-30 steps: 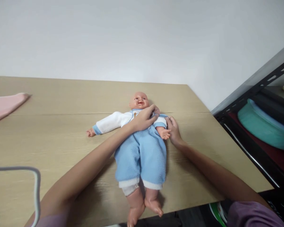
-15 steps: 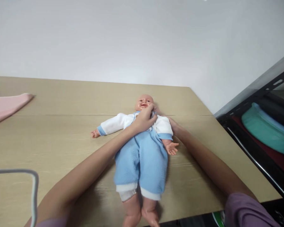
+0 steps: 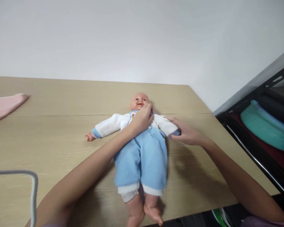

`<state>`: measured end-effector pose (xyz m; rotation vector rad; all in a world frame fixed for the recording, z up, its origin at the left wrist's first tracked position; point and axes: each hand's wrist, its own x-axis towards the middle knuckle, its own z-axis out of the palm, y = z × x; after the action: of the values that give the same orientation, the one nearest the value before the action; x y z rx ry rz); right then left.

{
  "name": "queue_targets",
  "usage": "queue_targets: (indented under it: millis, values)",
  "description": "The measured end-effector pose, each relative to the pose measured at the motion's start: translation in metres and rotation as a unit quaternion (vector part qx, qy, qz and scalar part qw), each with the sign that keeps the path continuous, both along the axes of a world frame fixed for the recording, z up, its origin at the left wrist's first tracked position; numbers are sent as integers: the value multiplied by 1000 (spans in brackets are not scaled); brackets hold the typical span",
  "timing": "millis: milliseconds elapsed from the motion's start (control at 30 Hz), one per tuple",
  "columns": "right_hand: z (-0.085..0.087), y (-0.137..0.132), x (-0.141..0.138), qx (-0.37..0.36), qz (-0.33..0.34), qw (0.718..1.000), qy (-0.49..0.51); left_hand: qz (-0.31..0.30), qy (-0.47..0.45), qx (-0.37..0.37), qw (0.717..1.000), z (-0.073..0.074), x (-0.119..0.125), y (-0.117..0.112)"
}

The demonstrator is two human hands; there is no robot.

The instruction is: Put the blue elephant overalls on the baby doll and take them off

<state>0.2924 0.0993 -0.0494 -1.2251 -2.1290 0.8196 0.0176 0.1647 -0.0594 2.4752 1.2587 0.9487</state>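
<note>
A baby doll [image 3: 142, 157] lies on its back on the table, head toward the wall. It wears light blue overalls and a white top with blue cuffs. At the doll's upper chest, just under its chin, my left hand [image 3: 143, 117] is closed on the collar or shoulder strap; the fingertips are partly hidden. My right hand [image 3: 185, 130] wraps round the cuff end of the doll's white sleeve [image 3: 165, 124] on the right side, covering the doll's hand there. The doll's other arm [image 3: 107, 125] stretches out to the left on the tabletop.
A pink cloth [image 3: 7, 105] lies at the table's [image 3: 49, 132] left edge. A grey-white cable [image 3: 34, 192] crosses the lower left corner. Past the right edge stands a black metal rack [image 3: 255, 148] holding a teal item [image 3: 267, 127]. A white wall rises behind.
My right hand has come from beside the doll's shoulder down to its sleeve cuff and taken hold, swinging that arm slightly outward. The left hand stays at the doll's chest.
</note>
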Motion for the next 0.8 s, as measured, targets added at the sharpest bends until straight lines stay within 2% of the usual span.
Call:
queue_targets:
  millis: [100, 200, 333, 433, 567, 667, 800]
  values:
    - [6, 3, 28, -19, 11, 997, -78, 27, 100, 53, 993, 5, 0, -10]
    - [-3, 16, 46, -32, 2, 998, -46, 50, 165, 94, 981, 8, 0, -17]
    - [-18, 23, 56, -16, -21, 999, 38, 87, 155, 115, 977, 7, -2, -18]
    - [-25, 19, 58, 6, -19, 999, 26, 89, 145, 105, 980, 5, -1, -17]
    - [-31, 14, 58, 66, -9, 996, -52, 82, 138, 94, 983, 7, -1, -18]
    - [-32, 11, 53, 129, -17, 988, -87, 74, 124, 70, 987, 14, -5, -20]
    - [-24, -4, 28, 254, -55, 962, -82, 84, 117, 69, 987, 29, -18, -24]
